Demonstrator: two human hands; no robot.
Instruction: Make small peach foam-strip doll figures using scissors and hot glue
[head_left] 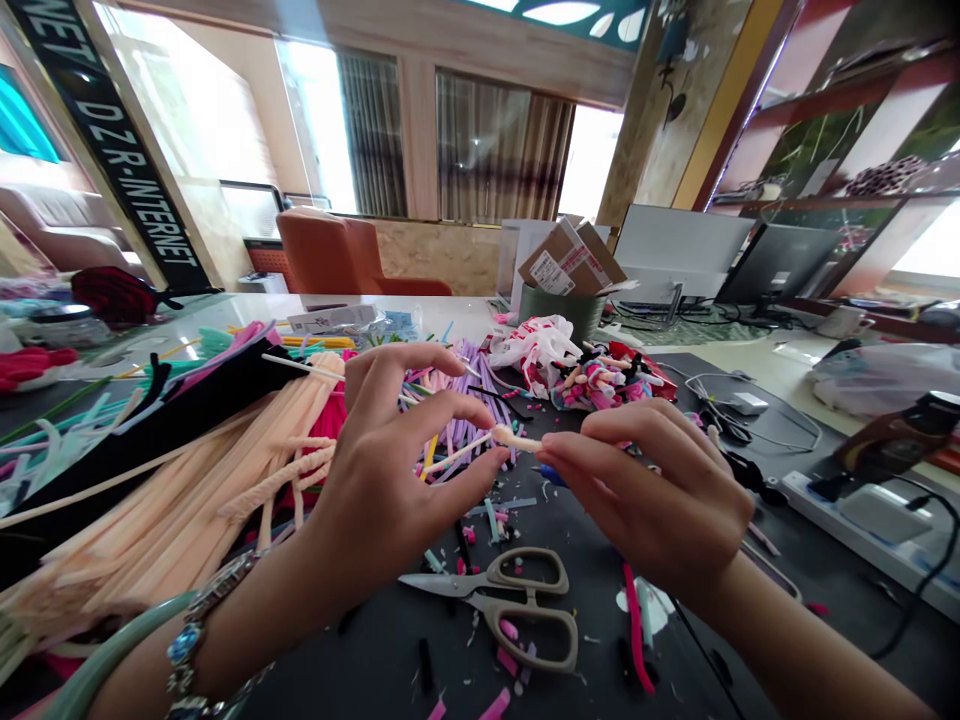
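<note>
My right hand (660,480) pinches a short cream pipe cleaner (523,442) between thumb and fingertips; its looped or folded end points left. My left hand (409,440) is held around that end, thumb and index finger apart on either side of it. Whether the index fingertip touches it I cannot tell. A thin pale strand (459,457) runs from near this end down behind the left hand. Below both hands lie grey-handled scissors (517,598), blades to the left and slightly parted. A thick bundle of peach pipe cleaners (187,490) lies left, beside my left wrist.
Purple pipe cleaners (480,390) lie behind my hands. Farther back are a white plastic bag (536,343) and a pile of colourful twisted pieces (607,378). Offcuts and a pink piece (637,630) litter the dark mat. A power strip (870,540) with cables lies right.
</note>
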